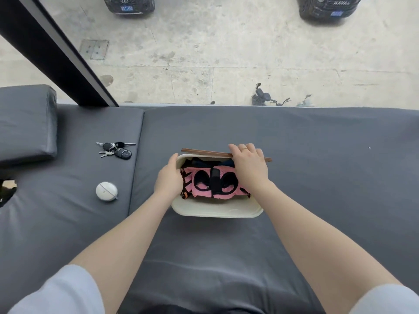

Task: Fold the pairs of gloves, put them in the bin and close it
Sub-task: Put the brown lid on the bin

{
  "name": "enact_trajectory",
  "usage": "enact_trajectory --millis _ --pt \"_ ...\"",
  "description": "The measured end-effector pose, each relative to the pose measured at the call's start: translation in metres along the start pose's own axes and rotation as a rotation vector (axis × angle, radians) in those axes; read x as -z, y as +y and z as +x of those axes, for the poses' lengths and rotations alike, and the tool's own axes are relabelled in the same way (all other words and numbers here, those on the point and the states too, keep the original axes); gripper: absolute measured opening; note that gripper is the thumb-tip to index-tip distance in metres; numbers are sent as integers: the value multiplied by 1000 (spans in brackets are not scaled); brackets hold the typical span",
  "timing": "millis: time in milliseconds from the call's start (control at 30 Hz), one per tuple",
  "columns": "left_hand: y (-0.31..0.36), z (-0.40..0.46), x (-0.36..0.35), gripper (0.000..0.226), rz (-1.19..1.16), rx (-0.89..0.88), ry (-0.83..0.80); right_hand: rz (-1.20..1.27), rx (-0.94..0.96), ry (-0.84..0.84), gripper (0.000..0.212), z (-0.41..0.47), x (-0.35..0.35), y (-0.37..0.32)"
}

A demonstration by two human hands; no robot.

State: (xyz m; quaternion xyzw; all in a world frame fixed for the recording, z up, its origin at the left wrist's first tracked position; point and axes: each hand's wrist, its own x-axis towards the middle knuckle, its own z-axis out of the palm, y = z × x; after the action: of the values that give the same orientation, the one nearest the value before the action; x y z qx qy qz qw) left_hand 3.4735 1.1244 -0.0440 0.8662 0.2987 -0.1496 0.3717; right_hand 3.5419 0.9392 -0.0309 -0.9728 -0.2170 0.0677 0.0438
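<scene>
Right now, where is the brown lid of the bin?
In the head view, the brown lid stands on edge along the far rim of the white bin, with the right hand on it.

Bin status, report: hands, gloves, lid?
Left hand steadies bin wall. Right hand grips brown lid, tilted up at far rim. Pink gloves inside. Nothing blocking.

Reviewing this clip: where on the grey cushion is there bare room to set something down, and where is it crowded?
Bare: the wide stretch right of the bin, and the strip between the bin and the person. Crowded: the left cushion panel, with keys and a round white case. The bin is full of gloves, left hand and right hand on it.
</scene>
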Motion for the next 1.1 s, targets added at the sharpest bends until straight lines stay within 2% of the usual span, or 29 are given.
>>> enact_trajectory --millis 100,167,267,333,433,500,567,667,733,800,867,933,1000,1067,1100 --pt "-12 5 4 49 -74 -7 66 35 13 14 50 -8 0 -4" --pt "-16 9 7 38 -112 -47 64 54 -13 108 49 -18 -3 -5" --pt "-8 16 6 32 -147 -65 68 57 -41 307 49 -21 0 3" --pt "-3 23 4 28 -313 9 72 15 31 380 49 -20 6 6" --pt "-3 23 5 31 -710 200 23 -94 158 445 43 -33 3 0" --pt "-8 18 5 45 -792 237 -39 -133 237 459 40 -50 -9 -9" --pt "-13 13 5 51 -773 209 -96 -128 275 425 36 -70 -24 -17" --pt "-15 7 7 40 -653 146 -122 -110 230 294 39 -93 -40 -21" --pt "-18 6 5 33 -489 64 -91 -110 212 204 43 -101 -46 -19" --pt "-21 3 2 37 -310 5 -48 -74 233 130 45 -105 -48 -17" --pt "-21 0 -2 42 -169 -38 6 -3 259 110 35 -107 -49 -14" --pt "-21 -1 -5 43 -115 -63 47 144 88 143 30 -104 -47 -10" --pt "-22 1 -7 43 -101 -71 65 328 -295 121 41 -99 -41 -3" --pt "-21 2 -9 44 -97 -77 84 616 -672 14 51 -92 -35 8" --pt "-20 3 -10 44 -89 -83 93 783 -803 -53 52 -88 -33 12"
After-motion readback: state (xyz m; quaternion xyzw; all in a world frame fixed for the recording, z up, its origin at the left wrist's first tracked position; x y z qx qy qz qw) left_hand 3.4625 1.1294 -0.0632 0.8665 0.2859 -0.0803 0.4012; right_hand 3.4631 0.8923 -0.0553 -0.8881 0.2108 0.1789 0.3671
